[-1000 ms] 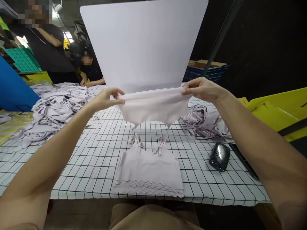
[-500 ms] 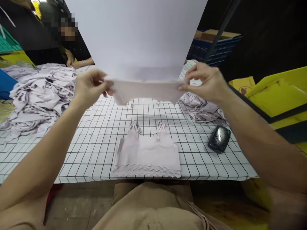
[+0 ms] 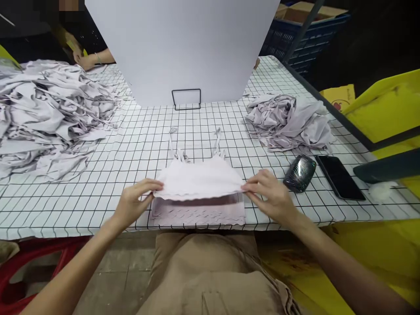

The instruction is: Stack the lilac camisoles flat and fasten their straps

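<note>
A pale pink strappy top (image 3: 200,177) is stretched flat between my hands, its wavy hem towards me and its thin straps pointing away. My left hand (image 3: 136,199) pinches the hem's left corner. At the right corner, my right hand (image 3: 271,194) pinches the fabric with closed fingertips. Beneath the hem lies a neat stack of similar tops (image 3: 198,215) at the table's front edge, its far part hidden by the held top.
Loose garments are heaped on the left (image 3: 49,118), with a smaller heap (image 3: 288,122) on the right. A black shiny object (image 3: 299,173) and a phone (image 3: 340,177) lie right. A white board (image 3: 190,48) stands behind; a person's hands (image 3: 87,60) are at back left.
Both hands have come down and nearer with the top, from in front of the board to over the stack. The view has tilted down, and the phone now shows.
</note>
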{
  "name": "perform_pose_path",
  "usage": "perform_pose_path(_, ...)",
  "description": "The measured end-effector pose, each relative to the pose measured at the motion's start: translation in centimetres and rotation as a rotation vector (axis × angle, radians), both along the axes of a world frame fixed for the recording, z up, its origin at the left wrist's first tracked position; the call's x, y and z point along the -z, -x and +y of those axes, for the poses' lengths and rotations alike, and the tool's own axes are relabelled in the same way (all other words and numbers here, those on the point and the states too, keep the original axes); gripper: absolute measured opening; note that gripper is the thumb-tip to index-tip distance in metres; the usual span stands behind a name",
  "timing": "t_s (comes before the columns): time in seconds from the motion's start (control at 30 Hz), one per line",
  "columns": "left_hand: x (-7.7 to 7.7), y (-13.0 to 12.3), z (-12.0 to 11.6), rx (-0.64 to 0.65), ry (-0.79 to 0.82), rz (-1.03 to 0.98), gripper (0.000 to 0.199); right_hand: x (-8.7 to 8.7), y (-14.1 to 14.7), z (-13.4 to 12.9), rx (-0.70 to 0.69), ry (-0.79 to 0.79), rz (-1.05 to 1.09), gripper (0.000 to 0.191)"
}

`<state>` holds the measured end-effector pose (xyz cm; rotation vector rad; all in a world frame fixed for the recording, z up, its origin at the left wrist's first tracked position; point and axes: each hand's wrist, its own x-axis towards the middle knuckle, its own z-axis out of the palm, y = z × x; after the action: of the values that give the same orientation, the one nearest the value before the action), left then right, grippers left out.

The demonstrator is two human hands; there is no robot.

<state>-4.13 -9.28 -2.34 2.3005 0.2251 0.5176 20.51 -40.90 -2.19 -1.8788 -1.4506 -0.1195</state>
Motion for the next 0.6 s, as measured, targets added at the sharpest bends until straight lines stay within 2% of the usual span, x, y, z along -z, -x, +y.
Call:
perform_pose_path(0.1,2.1,1.5,-1.1,0.045,-0.047,0.004,0.026,2.6,1.9,-1.3,-0.026,0.002,-0.037,0.025)
perform_pose_path(0.17,3.0,2.1,-1.3,0.05,-0.075,-0.018,0.028,3.6,2.4,-1.9,-0.023,0.004,-0.043,0.026)
perform_pose_path(0.3,3.3,3.4,-1.2,0.102,-0.112,-0.044,0.032,4.0,2.9,-3.3,-0.062,0.071,-0.079,0.03)
perform_pose_path(0.4,3.1,3.6,-1.7,0.122,-0.215,-0.006,0.033,4.3,3.7,-3.1,-0.09,0.118,-0.179,0.03)
perform_pose_path(0.43,3.1,3.2,-2.1,0.094,-0.27,0.002,0.033,4.5,4.1,-2.8,-0.099,0.136,-0.217,0.037)
perform_pose_path(0.5,3.4,2.1,-3.4,0.029,-0.383,0.027,0.035,5.2,5.1,-1.8,-0.123,0.198,-0.276,0.063)
perform_pose_path(0.6,4.4,0.2,-5.5,0.022,-0.522,0.124,0.044,6.0,6.7,-1.2,-0.113,0.328,-0.342,0.09)
